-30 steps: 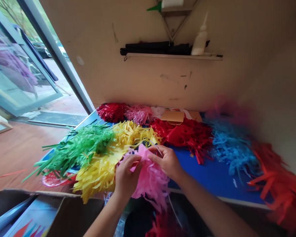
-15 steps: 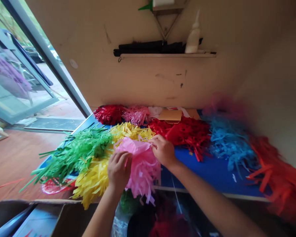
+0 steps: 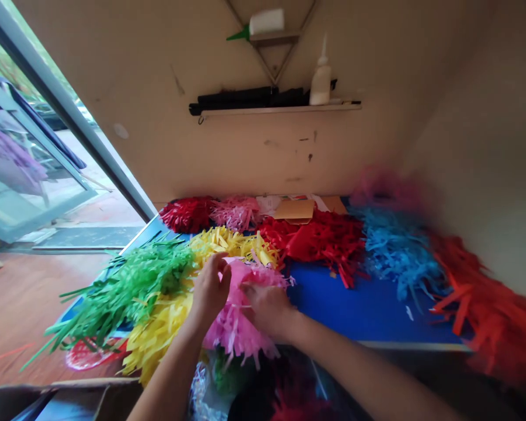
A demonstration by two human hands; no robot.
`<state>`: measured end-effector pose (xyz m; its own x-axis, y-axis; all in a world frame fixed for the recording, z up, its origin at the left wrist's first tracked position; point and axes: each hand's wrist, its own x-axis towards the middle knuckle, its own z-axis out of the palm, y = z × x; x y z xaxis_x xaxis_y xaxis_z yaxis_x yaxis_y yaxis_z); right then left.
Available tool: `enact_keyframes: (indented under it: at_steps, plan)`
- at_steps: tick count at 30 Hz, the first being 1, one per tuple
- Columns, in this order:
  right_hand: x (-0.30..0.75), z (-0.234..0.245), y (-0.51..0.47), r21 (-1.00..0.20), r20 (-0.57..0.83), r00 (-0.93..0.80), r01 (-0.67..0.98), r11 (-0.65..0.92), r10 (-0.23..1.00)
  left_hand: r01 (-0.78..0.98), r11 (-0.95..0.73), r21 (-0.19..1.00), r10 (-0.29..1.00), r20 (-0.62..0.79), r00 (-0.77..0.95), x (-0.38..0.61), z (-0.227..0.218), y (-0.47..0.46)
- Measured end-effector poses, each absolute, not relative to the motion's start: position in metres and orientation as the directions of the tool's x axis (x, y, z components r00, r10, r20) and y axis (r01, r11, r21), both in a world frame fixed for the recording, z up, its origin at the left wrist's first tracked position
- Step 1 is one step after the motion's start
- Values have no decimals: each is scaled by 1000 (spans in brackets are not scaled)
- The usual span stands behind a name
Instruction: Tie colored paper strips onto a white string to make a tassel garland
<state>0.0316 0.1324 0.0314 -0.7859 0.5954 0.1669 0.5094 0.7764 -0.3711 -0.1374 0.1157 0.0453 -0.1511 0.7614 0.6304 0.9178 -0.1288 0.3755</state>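
Observation:
A pink fringed bunch of tissue paper [image 3: 232, 327] lies at the near edge of the blue table, its cut strips hanging over the edge toward me. My left hand [image 3: 211, 289] is at its upper left edge, with fingers and thumb curled round the paper. Lower and to the right, my right hand [image 3: 267, 307] presses into the middle of the pink sheet, its fingers bent and pointing left, slightly blurred. Yellow fringed paper [image 3: 158, 327] sits just beneath and left of the pink bunch.
Around the blue table [image 3: 346, 310] lie green fringe [image 3: 140, 275], red fringe [image 3: 315, 240], blue fringe [image 3: 398, 251] and orange-red fringe [image 3: 491, 316]. A wall shelf [image 3: 280, 110] holds a squeeze bottle [image 3: 321, 82]. A cardboard box [image 3: 79, 403] stands at the lower left, near an open door [image 3: 30, 175].
My right hand has moved down and left from the pink paper's upper right corner to its middle. My left hand stays at the left edge, slightly higher relative to the paper. The view has shifted a little.

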Motion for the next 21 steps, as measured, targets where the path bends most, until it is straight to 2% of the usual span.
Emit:
enact_keyframes:
  at_steps: [4,8,11,16,18,21]
  plan:
    - [22,36,136,-254,80,-745,628,736,663,941,-118,317,776,621,-111,-136,68,126]
    - [22,40,136,-237,58,-714,669,705,698,959,-74,274,708,691,-143,-141,102,135]
    - [20,39,139,-260,66,-713,663,702,698,964,-48,261,574,797,-187,-143,140,146]
    - [33,38,148,-303,96,-717,639,707,690,941,-46,334,234,920,-315,-120,208,146]
    - [55,43,142,-366,259,-655,613,700,710,961,-94,259,241,943,-231,-100,215,135]
    - [98,55,122,-470,653,-317,542,696,688,982,-190,-7,426,900,89,-65,189,111]
